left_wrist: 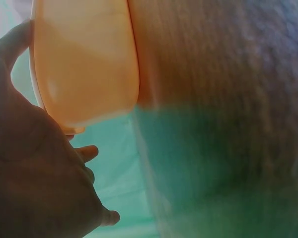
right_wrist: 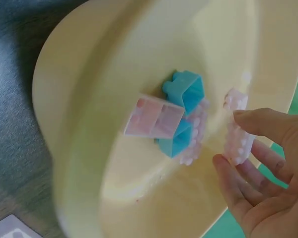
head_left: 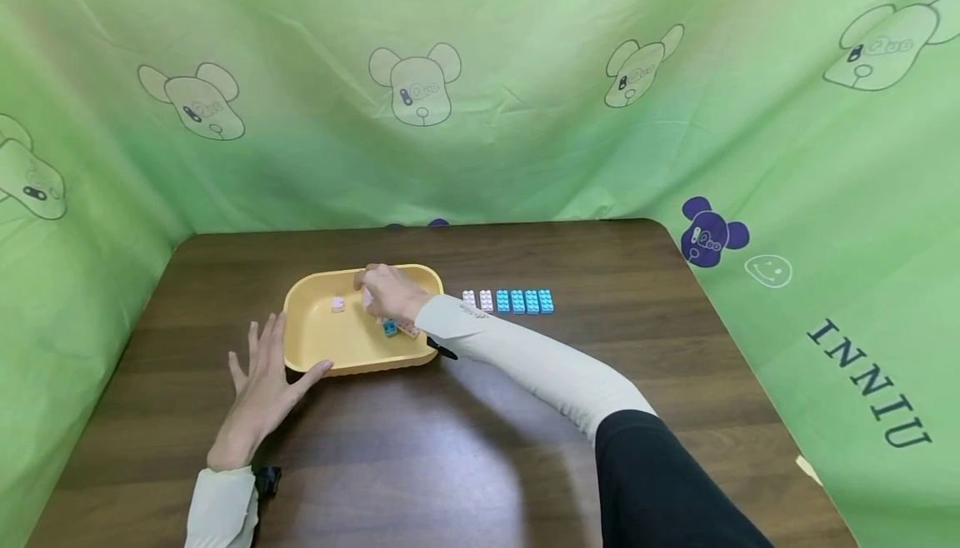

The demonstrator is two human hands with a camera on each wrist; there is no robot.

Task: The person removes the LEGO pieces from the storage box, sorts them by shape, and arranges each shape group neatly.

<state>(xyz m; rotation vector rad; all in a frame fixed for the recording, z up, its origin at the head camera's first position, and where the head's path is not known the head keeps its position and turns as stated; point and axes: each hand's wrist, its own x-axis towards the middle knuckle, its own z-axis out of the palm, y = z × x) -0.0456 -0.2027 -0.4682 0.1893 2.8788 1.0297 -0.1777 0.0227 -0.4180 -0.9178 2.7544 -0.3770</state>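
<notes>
A shallow yellow tray stands on the table. My right hand is inside it, pinching a pink toy brick between thumb and fingertips. Close by in the tray lie blue bricks and a light pink brick, overlapping in the right wrist view. A small pink brick sits apart toward the tray's left side. My left hand rests against the tray's left front corner, fingers spread and straight, thumb along the front rim.
Right of the tray, a row of bricks stands on the table: two pale pink bricks, then several blue bricks. My right sleeve partly covers the row's left end. A green printed curtain surrounds the wooden table.
</notes>
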